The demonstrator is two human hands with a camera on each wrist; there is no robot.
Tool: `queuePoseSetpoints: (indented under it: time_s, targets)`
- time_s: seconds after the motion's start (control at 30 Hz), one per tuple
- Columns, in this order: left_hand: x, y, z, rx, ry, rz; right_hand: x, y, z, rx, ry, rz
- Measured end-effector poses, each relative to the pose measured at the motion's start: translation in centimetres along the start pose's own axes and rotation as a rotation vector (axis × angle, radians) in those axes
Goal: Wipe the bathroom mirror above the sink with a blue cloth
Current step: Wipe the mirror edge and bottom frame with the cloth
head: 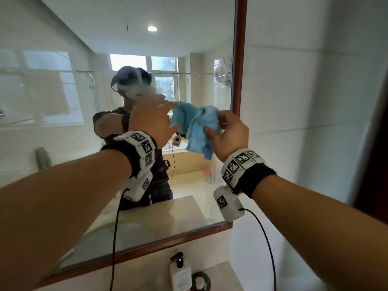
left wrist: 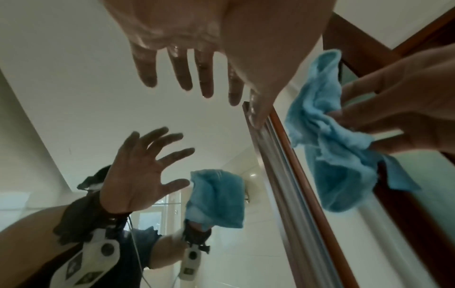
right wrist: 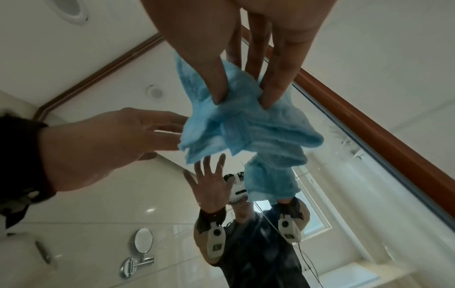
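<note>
- Pinching a bunched blue cloth between thumb and fingers, the right hand is raised in front of the mirror, near its right frame edge.
- The cloth is crumpled, its bulk hanging below the pinch; its long axis runs roughly up and down, the loose end pointing toward the counter.
- Whether the cloth touches the glass cannot be told from the head view; the right wrist view shows the cloth and its reflection close together.
- The left hand is spread wide, fingers straight and apart, holding nothing. It sits just left of the cloth, fingertips reaching toward the cloth's left edge.
- In the left wrist view the left palm looks wet and shiny, and faces the glass with its reflection opposite.
- The mirror has a reddish-brown wooden frame along its right and bottom edges, against a white tiled wall.
- Below the mirror, on the counter, stands a white pump bottle with a black pump head, and just right of it a dark ring-shaped object.
- Both wrists carry white camera units with black-and-white markers and black straps.
</note>
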State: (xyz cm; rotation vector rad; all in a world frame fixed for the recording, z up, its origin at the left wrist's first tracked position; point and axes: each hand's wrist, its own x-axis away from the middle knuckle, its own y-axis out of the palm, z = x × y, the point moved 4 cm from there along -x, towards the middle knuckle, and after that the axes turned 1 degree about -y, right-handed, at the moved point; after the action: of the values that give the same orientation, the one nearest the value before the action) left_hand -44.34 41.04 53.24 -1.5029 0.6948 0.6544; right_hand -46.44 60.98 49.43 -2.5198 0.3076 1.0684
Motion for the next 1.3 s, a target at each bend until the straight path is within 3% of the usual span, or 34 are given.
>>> queuePoseSetpoints:
  time_s: [0.13,0.33,0.6,1.0,1.3]
  targets:
    - [-3.1,0.0,0.8,-0.192,-0.013,-0.007,-4.9,0.3,-0.4,0.060,-0.088,0.028]
    - [-5.7,3.5,0.3,-0.219,-0.138,-0.046,-10.6,1.4,-1.3,0.225,-0.204,0.113]
    - [-5.9,4.3,0.1,-0.263,-0.126,-0.054,-15.7,1.8,-2.0,0.312,-0.259,0.193]
    - [-5.9,4.1,0.4,-0.244,-0.132,-0.080,-15.7,4.9,-0.2,0.413,-0.242,0.155]
    - [-6.2,4.7,0.0,-0.275,-0.124,-0.037,-14.6,5.1,1.5,0.323,-0.228,0.196]
